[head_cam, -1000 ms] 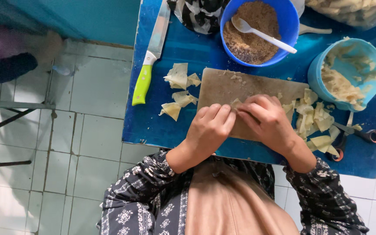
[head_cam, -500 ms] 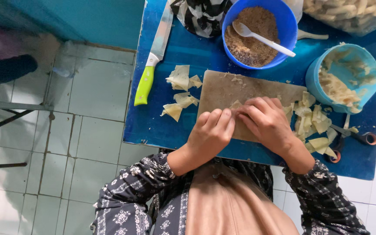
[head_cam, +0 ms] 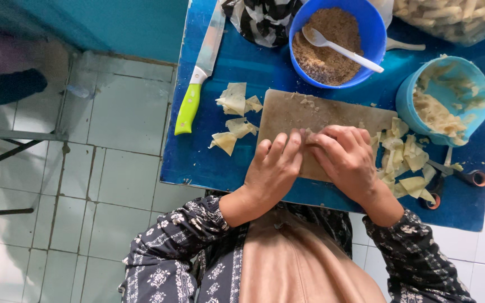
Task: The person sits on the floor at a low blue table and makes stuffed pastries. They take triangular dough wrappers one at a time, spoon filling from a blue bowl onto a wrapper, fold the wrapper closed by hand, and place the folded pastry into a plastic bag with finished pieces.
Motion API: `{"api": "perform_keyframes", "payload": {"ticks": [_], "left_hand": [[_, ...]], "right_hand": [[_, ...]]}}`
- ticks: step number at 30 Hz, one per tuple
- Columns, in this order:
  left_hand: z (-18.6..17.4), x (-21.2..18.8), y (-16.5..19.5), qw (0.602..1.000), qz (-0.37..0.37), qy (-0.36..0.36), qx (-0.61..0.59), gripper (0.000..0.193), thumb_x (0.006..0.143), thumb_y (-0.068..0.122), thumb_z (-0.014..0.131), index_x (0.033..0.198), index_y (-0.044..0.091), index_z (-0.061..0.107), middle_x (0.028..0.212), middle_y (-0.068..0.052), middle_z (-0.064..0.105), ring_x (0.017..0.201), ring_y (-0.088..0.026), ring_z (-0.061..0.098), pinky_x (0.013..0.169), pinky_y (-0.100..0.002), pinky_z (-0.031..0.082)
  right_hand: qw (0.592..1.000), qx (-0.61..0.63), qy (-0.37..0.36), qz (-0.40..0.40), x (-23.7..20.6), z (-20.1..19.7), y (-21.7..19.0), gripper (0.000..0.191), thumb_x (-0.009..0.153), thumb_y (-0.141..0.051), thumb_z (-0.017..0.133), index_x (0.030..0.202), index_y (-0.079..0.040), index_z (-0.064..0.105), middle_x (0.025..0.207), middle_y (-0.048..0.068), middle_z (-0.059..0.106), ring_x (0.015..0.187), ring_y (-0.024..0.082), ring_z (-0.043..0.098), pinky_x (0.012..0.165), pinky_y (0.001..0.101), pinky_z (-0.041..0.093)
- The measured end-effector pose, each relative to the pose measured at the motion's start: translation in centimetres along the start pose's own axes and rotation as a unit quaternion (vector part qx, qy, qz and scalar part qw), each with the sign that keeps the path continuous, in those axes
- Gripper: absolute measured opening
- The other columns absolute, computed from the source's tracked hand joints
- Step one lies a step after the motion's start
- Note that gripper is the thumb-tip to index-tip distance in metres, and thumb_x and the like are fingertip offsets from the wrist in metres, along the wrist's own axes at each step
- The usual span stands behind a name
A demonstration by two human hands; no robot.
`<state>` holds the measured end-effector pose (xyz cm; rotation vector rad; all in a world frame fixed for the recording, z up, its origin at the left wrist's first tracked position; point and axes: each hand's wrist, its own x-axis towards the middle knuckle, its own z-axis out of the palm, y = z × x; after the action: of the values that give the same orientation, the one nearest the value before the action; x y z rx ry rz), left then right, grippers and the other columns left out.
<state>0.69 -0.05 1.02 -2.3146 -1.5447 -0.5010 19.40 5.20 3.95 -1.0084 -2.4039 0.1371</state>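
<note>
L. hand (head_cam: pixel 273 171) and r. hand (head_cam: pixel 346 160): both flat, fingers curled, fingertips pressing a small pale wrapper piece (head_cam: pixel 309 134) on the rectangular worn wooden board (head_cam: pixel 310 115); piece mostly hidden. Left of board: torn, thin dough scraps (head_cam: pixel 234 112), green-handled knife (head_cam: pixel 197 73). Behind board: round blue bowl (head_cam: pixel 366 17) w/ brown crumbly filling, white spoon (head_cam: pixel 341 49). Right of board: more scraps (head_cam: pixel 405 160).

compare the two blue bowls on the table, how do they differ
The big blue bowl is darker, round, and holds brown crumbs with a white spoon lying in it. The light blue bowl is smaller, has a pouring lip, and holds pale dough-like scraps, with no spoon. Both stand on the blue table beyond the cutting board.
</note>
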Motion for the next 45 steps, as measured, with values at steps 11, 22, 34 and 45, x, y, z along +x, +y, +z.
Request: {"api": "perform_keyframes", "payload": {"ticks": [11,22,34,45], "left_hand": [[0.5,1.8,-1.3,1.000,-0.012,-0.023,-0.016,0.050,0.090,0.020,0.059,0.137,0.006,0.064,0.154,-0.005,0.049,0.130,-0.020,0.046,0.106,-0.036,0.035],[-2.1,0.6,-4.5,0.979,-0.176,0.030,-0.101,0.055,0.102,0.027,0.070,0.151,0.006,0.055,0.158,-0.007,0.043,0.131,-0.025,0.047,0.109,-0.042,0.035],[-0.7,-1.4,-5.9,0.965,-0.234,0.056,-0.103,0.051,0.097,0.030,0.072,0.142,0.009,0.061,0.152,-0.008,0.049,0.127,-0.029,0.047,0.105,-0.045,0.037],[-0.9,-1.2,-6.6,0.952,-0.245,0.089,-0.160,0.053,0.097,0.032,0.071,0.142,0.006,0.060,0.149,-0.013,0.050,0.125,-0.033,0.049,0.102,-0.047,0.040]], "right_hand": [[0.996,-0.087,0.010,-0.017,0.5,0.9,0.5,0.032,0.088,-0.009,0.075,0.120,-0.006,0.074,0.119,0.005,0.068,0.109,0.025,0.065,0.096,0.0395,0.045],[0.997,-0.066,-0.040,-0.014,2.3,0.5,1.1,0.023,0.089,-0.016,0.078,0.112,-0.012,0.076,0.109,0.001,0.067,0.105,0.023,0.061,0.092,0.0386,0.042],[0.991,-0.082,0.095,-0.055,4.0,-3.7,2.3,0.021,0.089,-0.008,0.080,0.109,-0.008,0.071,0.105,0.007,0.066,0.102,0.027,0.063,0.092,0.0431,0.044],[0.947,-0.263,-0.008,0.186,17.6,-12.2,19.6,0.015,0.105,-0.004,0.076,0.118,-0.009,0.070,0.109,0.008,0.068,0.100,0.028,0.066,0.088,0.0404,0.049]]}}
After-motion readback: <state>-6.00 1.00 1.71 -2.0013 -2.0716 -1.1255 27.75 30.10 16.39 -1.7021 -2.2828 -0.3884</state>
